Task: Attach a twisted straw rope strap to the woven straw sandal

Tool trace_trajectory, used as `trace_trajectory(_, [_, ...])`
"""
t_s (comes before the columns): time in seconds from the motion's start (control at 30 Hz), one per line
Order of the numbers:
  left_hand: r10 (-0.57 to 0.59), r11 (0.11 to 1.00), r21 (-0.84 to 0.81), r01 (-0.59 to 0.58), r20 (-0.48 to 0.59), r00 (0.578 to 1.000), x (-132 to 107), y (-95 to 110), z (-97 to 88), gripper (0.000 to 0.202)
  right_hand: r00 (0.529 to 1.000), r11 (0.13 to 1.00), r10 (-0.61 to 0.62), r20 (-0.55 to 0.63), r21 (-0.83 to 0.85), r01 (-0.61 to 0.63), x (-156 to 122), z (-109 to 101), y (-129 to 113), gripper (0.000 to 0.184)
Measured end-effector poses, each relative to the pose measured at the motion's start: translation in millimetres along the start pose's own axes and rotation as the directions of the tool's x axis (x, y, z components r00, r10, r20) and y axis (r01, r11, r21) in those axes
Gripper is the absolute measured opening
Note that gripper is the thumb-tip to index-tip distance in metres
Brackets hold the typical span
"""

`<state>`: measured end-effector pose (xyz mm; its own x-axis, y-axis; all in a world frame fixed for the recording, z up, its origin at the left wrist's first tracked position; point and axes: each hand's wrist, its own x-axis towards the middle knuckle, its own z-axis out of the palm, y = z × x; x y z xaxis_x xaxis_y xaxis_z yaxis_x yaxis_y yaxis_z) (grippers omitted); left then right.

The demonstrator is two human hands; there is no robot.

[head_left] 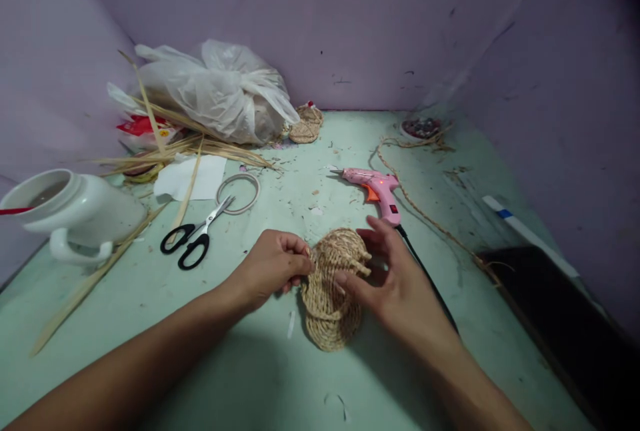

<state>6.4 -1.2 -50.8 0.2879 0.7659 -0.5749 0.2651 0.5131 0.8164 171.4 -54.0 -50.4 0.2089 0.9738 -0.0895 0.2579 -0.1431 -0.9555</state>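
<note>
A woven straw slipper (333,317) made of coiled braid lies before me at the middle of the table, with two short braid ends sticking out on its right side. My left hand (275,264) is closed at the slipper's left edge, thumb and forefinger pinching there. On the other side, my right hand (395,277) curves round the right edge, its thumb on the upper surface and its fingers partly hidden behind. Just beyond lies a pink glue gun (373,184) with a lit red light, its nozzle pointing left.
Black-handled scissors (197,234) and a tape roll (239,193) lie left. Further left is a white mug (95,207). At the back are a plastic bag (225,91), straw strips (200,145) and a small woven slipper (306,125). A braided cord (420,211) runs rightward towards a black panel (545,311).
</note>
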Motion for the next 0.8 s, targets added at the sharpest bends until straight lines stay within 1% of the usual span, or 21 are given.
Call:
trace_trajectory(0.03, [-0.002,1.000,-0.008,0.002,0.002,1.000,0.2,0.1,-0.5,0.007,0.990,0.985,-0.128,-0.058,-0.121,0.121,-4.2,-7.1,-6.0,0.070])
trace_trajectory(0.07, [-0.004,1.000,-0.015,0.004,0.008,1.000,0.2,0.6,-0.8,0.008,0.955,0.941,-0.272,-0.119,-0.240,0.238,-8.9,-13.9,-12.5,0.060])
trace_trajectory(0.1, [-0.009,1.000,-0.021,0.009,0.016,1.000,0.0,1.3,-1.0,0.008,0.902,0.880,-0.411,-0.134,-0.314,0.355,-13.8,-19.4,-18.6,0.042])
trace_trajectory(0.13, [-0.015,1.000,-0.025,0.016,0.024,1.000,-0.3,2.2,-1.0,0.008,0.837,0.805,-0.542,-0.073,-0.329,0.493,-18.4,-22.8,-23.8,0.026])
trace_trajectory(0.17, [-0.022,0.999,-0.028,0.022,0.032,0.999,-0.8,3.2,-0.9,0.008,0.788,0.739,-0.607,0.101,-0.294,0.607,-22.5,-23.5,-27.3,0.019])
trace_trajectory(0.2, [-0.026,0.999,-0.029,0.028,0.039,0.999,-1.3,4.0,-0.7,0.008,0.748,0.701,-0.602,0.281,-0.262,0.663,-25.6,-21.5,-28.9,0.016])
trace_trajectory(0.23, [-0.028,0.999,-0.034,0.030,0.042,0.999,-2.0,4.6,-0.5,0.008,0.719,0.677,-0.577,0.388,-0.266,0.687,-27.7,-17.0,-28.3,0.015])
trace_trajectory(0.27, [-0.027,0.999,-0.039,0.029,0.044,0.999,-2.5,4.9,-0.2,0.008,0.711,0.646,-0.551,0.438,-0.316,0.695,-28.9,-10.9,-25.9,0.016])
trace_trajectory(0.3, [-0.024,0.999,-0.045,0.026,0.045,0.999,-3.0,4.9,0.0,0.008,0.722,0.607,-0.517,0.459,-0.398,0.688,-29.1,-4.1,-22.2,0.019])
trace_trajectory(0.33, [-0.021,0.999,-0.050,0.023,0.046,0.999,-3.4,4.5,0.1,0.008,0.718,0.556,-0.511,0.474,-0.454,0.696,-28.8,2.5,-17.8,0.020])
trace_trajectory(0.4, [-0.019,0.998,-0.053,0.022,0.045,0.999,-3.6,3.2,-0.2,0.008,0.712,0.482,-0.507,0.486,-0.525,0.701,-27.5,11.9,-9.7,0.009])
trace_trajectory(0.43, [-0.019,0.998,-0.052,0.022,0.045,0.999,-3.5,2.4,-0.5,0.009,0.709,0.465,-0.507,0.490,-0.537,0.704,-26.9,14.0,-7.0,0.007])
trace_trajectory(0.47, [-0.018,0.998,-0.051,0.020,0.046,0.999,-3.4,1.6,-0.9,0.009,0.712,0.469,-0.503,0.490,-0.537,0.701,-26.5,14.5,-5.6,0.010])
trace_trajectory(0.5, [-0.016,0.999,-0.051,0.019,0.048,0.999,-3.3,0.9,-1.4,0.010,0.720,0.499,-0.500,0.481,-0.520,0.693,-26.3,13.7,-5.2,0.013])
trace_trajectory(0.57, [-0.008,0.998,-0.054,0.011,0.059,0.998,-3.4,0.0,-2.4,0.010,0.756,0.606,-0.502,0.420,-0.453,0.654,-26.3,10.2,-6.6,0.016])
trace_trajectory(0.63, [-0.004,0.998,-0.055,0.007,0.067,0.998,-3.9,-0.3,-3.2,0.011,0.805,0.709,-0.518,0.289,-0.381,0.593,-26.0,7.0,-8.2,0.015])
trace_trajectory(0.67, [-0.002,0.999,-0.049,0.006,0.073,0.997,-4.2,-0.3,-3.4,0.012,0.823,0.740,-0.527,0.212,-0.362,0.567,-25.7,6.1,-8.3,0.013])
trace_trajectory(0.73, [-0.001,0.999,-0.034,0.003,0.088,0.996,-4.7,-0.1,-3.5,0.012,0.840,0.769,-0.535,0.091,-0.358,0.529,-24.8,6.1,-7.0,0.011])
trace_trajectory(0.8, [-0.006,1.000,-0.015,0.008,0.099,0.995,-4.8,0.0,-3.3,0.011,0.854,0.787,-0.516,0.070,-0.354,0.505,-23.9,7.6,-4.3,0.009])
